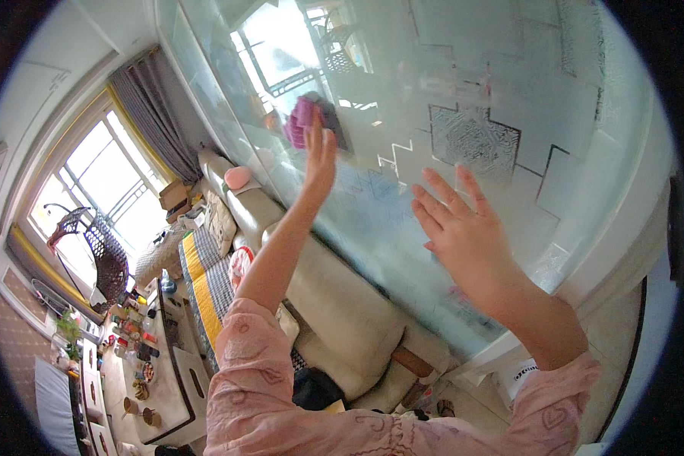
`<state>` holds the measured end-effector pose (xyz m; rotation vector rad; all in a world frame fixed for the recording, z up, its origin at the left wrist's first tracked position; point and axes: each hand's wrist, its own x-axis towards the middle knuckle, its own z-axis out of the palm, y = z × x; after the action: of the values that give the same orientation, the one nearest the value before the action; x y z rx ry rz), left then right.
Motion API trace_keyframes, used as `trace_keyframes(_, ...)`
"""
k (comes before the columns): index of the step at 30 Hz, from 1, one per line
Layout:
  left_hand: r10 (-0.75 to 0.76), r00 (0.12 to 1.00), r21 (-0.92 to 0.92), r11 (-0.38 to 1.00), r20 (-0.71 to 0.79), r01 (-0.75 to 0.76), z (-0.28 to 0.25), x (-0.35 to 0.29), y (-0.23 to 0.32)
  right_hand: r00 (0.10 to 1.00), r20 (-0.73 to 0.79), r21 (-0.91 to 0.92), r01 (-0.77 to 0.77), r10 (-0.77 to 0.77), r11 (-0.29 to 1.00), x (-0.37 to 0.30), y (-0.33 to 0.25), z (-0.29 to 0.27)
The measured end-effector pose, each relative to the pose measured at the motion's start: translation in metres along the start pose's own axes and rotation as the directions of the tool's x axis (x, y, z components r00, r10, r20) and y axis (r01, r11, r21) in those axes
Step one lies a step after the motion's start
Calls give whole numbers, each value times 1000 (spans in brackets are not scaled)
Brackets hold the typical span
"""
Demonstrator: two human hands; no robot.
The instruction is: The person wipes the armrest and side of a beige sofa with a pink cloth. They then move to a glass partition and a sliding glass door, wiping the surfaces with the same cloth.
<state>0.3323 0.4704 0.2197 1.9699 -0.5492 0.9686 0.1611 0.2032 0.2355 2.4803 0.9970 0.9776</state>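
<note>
A large frosted glass panel (403, 68) with dark stepped line patterns rises in front of me. My left hand (321, 161) is raised against it, pressing a purple cloth (304, 121) to the glass at the upper left. The cloth looks bunched under the fingers, and a faint reflection shows beside it. Lower and to the right, my right hand (465, 232) holds nothing. Its fingers are spread toward the glass; whether they touch it I cannot tell. Pink sleeves reach to both forearms.
A cream sofa (334, 296) runs along the foot of the panel, with a pink round object (237, 178) on its back. To the left stand a cluttered coffee table (167, 380), a dark hanging chair (106, 258) and a bright window (102, 167) with grey curtains (156, 114).
</note>
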Motion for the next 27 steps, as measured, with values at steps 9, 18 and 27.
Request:
trace_keyframes(9, 112, 987, 563, 826, -117, -27, -58, 106, -149, 997, -63, -31, 43, -45, 999, 3, -2, -1)
trace_keyframes(18, 345, 892, 103, 938, -291, -330, -33, 91, -109, 1000, -23, 1, 20, -20, 1000, 0, 0, 0)
trace_keyframes(27, -35, 951, -241, 970, -306, -42, -47, 101, -58, 999, -8, -71, 46, -47, 996, 0, 1, 3)
